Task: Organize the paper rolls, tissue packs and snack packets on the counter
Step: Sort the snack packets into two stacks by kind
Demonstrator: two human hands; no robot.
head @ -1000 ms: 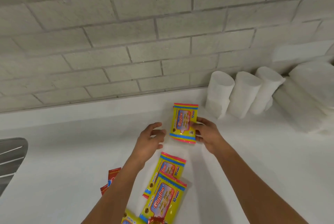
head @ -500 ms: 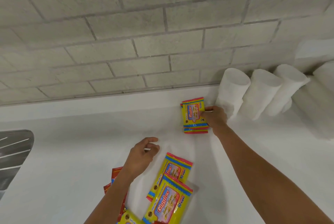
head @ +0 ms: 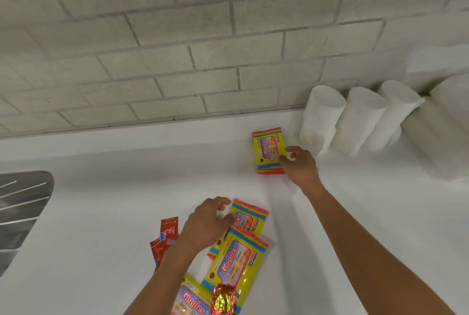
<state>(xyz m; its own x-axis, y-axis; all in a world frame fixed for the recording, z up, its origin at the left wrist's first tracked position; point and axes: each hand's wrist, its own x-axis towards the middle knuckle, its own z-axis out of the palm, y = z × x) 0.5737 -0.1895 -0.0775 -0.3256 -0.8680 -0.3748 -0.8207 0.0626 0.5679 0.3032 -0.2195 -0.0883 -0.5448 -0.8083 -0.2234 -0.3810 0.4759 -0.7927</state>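
Head view, white counter (head: 101, 213) against a grey brick wall.

Rolls (head: 322, 116): row standing upright at 2 o'clock, along the wall. Judged already sorted; they set the line for what comes next.

Stack (head: 266, 149) of yellow wipe packs: flat at 1 o'clock, just left of the first roll, edges roughly aligned. Likely placed there to carry on the row along the wall, like with like.

Right hand (head: 300, 167): at the stack's right edge, fingertips curled onto the top pack, nothing lifted. Reads as squaring or pressing the pile, not carrying.

Left hand (head: 208, 223): at 6 o'clock, fingers bent over the upper edge of a loose pack (head: 247, 220). Closing on it; a full grasp cannot be confirmed. Judged the next one for the stack.

Other packs (head: 236, 261) overlap below it, unsorted. Red packets (head: 165, 238) lie at 7 o'clock, partly under the left forearm, untouched. Steel sink (head: 20, 208) at 9 o'clock.
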